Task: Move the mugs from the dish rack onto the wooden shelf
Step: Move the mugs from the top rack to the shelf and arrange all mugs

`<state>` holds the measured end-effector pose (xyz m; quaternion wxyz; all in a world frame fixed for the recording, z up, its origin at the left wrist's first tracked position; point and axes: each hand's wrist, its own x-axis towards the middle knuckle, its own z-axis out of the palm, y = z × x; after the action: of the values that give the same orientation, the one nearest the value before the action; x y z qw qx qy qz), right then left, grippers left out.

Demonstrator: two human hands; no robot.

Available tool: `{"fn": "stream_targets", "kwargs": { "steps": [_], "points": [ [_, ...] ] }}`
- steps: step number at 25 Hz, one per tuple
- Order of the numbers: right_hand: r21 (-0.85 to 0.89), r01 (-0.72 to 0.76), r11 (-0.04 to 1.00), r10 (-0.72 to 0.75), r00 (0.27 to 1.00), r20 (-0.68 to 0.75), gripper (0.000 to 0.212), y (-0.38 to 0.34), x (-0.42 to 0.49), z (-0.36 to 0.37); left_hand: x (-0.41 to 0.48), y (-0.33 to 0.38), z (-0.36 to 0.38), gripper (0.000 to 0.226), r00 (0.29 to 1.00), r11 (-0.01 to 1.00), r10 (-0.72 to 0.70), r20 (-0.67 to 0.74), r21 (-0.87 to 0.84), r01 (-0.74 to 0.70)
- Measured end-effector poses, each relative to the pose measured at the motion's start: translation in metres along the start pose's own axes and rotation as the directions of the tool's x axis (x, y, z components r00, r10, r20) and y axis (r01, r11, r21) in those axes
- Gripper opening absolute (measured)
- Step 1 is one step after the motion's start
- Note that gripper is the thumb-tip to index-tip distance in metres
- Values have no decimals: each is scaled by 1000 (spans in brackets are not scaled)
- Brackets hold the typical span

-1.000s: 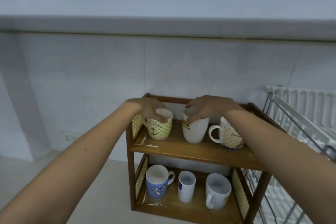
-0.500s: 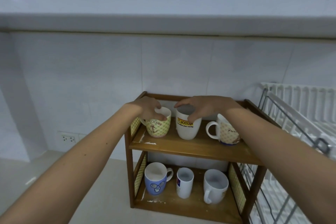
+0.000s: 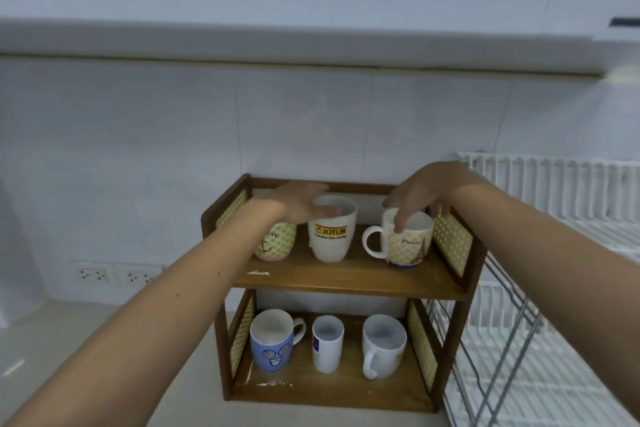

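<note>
A two-tier wooden shelf stands on the counter with three mugs on each tier. On the top tier my left hand grips the rim of the white JOTUN mug in the middle. My right hand holds the rim of the dotted Paris mug at the right, one finger inside it. My left forearm half hides a green-dotted mug at the left. Below stand a blue face mug, a tall white mug and a white mug.
A white wire dish rack stands against the shelf's right side; no mugs show in it. A tiled wall rises close behind the shelf, with wall sockets low at the left. An overhead ledge runs above. The pale counter spreads to the left.
Both hands have shifted one mug to the right: the left from the green-dotted mug to the JOTUN mug, the right from the JOTUN mug to the dotted Paris mug.
</note>
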<state>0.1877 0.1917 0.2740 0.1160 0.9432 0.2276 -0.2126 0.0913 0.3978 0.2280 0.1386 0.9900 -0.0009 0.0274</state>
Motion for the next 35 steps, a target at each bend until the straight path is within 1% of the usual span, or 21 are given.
{"fn": "stream_targets", "kwargs": {
  "steps": [3, 7, 10, 13, 17, 19, 20, 21, 22, 23, 24, 25, 26, 27, 28, 29, 30, 31, 32, 33, 35],
  "points": [
    [160, 36, 987, -22, 996, -88, 85, 8, -6, 18, 13, 10, 12, 88, 1000, 1000, -25, 4, -16, 26],
    [34, 8, 999, 1, 971, -239, 80, 16, -17, 21, 22, 22, 7, 92, 998, 1000, -28, -53, 0, 28],
    [35, 7, 999, 2, 968, -251, 77, 17, -21, 27, 20, 25, 13, 93, 998, 999, -30, -58, 25, 31],
    [96, 8, 995, 16, 969, -248, 78, 16, -21, 32, 20, 23, 15, 94, 996, 999, -33, -84, 24, 35],
    [40, -32, 999, 42, 956, -290, 79, 17, -27, 36, 18, 29, 16, 92, 998, 999, -34, -56, 26, 35],
    [48, -62, 997, 73, 955, -288, 77, 17, -29, 39, 11, 34, 18, 91, 998, 999, -43, -54, -29, 41],
    [80, -76, 994, 97, 947, -305, 75, 16, -30, 42, 4, 36, 19, 85, 993, 997, -20, -120, -81, 10],
    [126, -79, 989, 122, 916, -382, 73, 13, -33, 45, -7, 39, 22, 75, 969, 991, 29, -246, -116, -60],
    [185, -61, 981, 153, 831, -536, 67, 8, -39, 53, -21, 40, 28, 63, 902, 980, 113, -417, -104, -171],
    [250, 16, 968, 175, 669, -722, 57, 2, -44, 66, -38, 41, 37, 50, 786, 952, 223, -576, -46, -304],
    [280, 180, 943, 175, 449, -876, 44, -5, -51, 86, -57, 39, 50, 38, 668, 904, 344, -660, 40, -426],
    [246, 372, 895, 139, 292, -946, 29, -15, -60, 111, -76, 33, 67, 28, 587, 837, 470, -659, 123, -533],
    [184, 514, 838, 56, 255, -965, 19, -27, -69, 142, -96, 24, 89, 22, 565, 771, 582, -585, 177, -611],
    [133, 570, 811, -62, 310, -949, 16, -39, -73, 172, -114, 12, 112, 19, 573, 721, 672, -469, 235, -652],
    [109, 557, 823, -177, 435, -883, 18, -49, -69, 200, -126, -1, 134, 18, 619, 700, 713, -330, 278, -658],
    [114, 528, 841, -264, 587, -765, 19, -57, -59, 222, -133, -13, 151, 18, 694, 723, 688, -213, 282, -631],
    [138, 493, 859, -311, 717, -624, 18, -62, -46, 236, -134, -25, 164, 21, 792, 796, 594, -137, 238, -556],
    [165, 472, 866, -334, 792, -511, 14, -66, -29, 243, -130, -36, 172, 27, 893, 891, 443, -80, 153, -428],
    [197, 428, 882, -315, 846, -430, 6, -71, -13, 244, -121, -46, 176, 37, 965, 964, 260, -19, 54, -259],
    [200, 384, 901, -291, 879, -379, 7, -75, 3, 241, -110, -57, 178, 48, 993, 995, 99, 60, 4, -99],
    [135, 321, 937, -272, 916, -294, 42, -86, 32, 232, -87, -74, 182, 70, 979, 993, -88, 185, 92, 72]
  ]
}}
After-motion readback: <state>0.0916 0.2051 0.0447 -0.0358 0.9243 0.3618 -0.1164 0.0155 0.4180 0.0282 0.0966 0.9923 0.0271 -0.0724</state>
